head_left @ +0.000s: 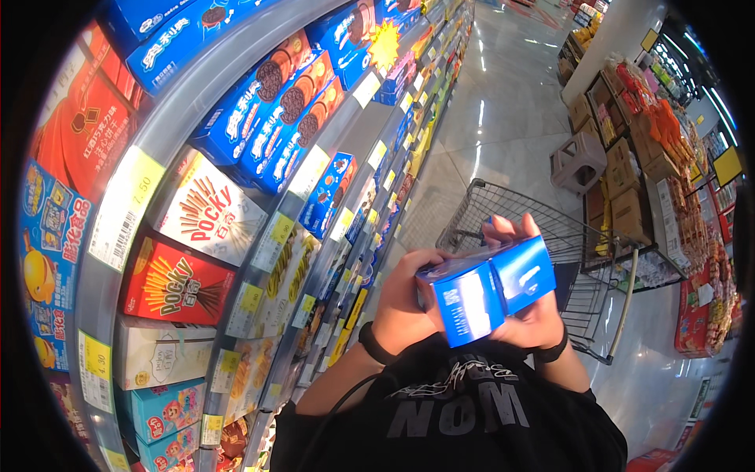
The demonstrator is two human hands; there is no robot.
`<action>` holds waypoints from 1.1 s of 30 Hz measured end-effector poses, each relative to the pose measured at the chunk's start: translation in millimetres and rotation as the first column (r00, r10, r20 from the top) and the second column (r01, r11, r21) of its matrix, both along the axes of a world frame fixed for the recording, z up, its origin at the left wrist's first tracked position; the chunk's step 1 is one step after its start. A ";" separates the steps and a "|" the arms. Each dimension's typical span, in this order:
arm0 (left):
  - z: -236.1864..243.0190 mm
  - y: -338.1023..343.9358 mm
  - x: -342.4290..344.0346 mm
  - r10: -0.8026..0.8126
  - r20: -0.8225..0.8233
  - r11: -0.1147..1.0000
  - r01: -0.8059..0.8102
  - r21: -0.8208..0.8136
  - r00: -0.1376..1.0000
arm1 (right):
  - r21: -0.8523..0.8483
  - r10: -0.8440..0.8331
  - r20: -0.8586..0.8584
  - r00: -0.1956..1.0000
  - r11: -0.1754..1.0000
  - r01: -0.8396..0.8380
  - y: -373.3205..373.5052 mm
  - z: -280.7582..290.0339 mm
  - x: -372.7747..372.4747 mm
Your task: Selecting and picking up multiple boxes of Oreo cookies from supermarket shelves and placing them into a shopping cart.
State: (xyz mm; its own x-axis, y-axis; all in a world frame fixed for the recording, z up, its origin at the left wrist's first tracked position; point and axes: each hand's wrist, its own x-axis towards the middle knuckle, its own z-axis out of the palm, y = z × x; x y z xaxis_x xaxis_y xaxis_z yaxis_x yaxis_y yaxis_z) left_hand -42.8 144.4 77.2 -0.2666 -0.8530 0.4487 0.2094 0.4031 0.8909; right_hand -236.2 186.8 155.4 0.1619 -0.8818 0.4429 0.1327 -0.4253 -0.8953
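Two blue cookie boxes are held side by side in front of my chest, their shiny ends turned up to me. Around the left blue box (465, 305) my left hand (405, 303) is closed, its fingers partly hidden behind the carton. My right hand (544, 324) grips the right blue box (522, 274) from below and behind, with fingertips showing above its far edge. The two boxes touch or nearly touch; glare washes out part of the left one. Black bands circle both my wrists.
Snack shelves (295, 177) with price tags run along my left, holding blue cookie boxes (271, 118), a red biscuit-stick box (177, 279) and a white one (208, 208). A wire shopping cart (578, 295) stands just beyond my hands. Farther right are a plastic stool (578, 161) and cardboard cartons (627, 212).
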 end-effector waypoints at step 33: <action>43.4 13.5 -18.8 -0.088 -0.398 0.876 0.261 0.404 0.913 | 0.361 -0.166 0.700 0.695 0.921 -0.143 -13.9 -77.3 -47.2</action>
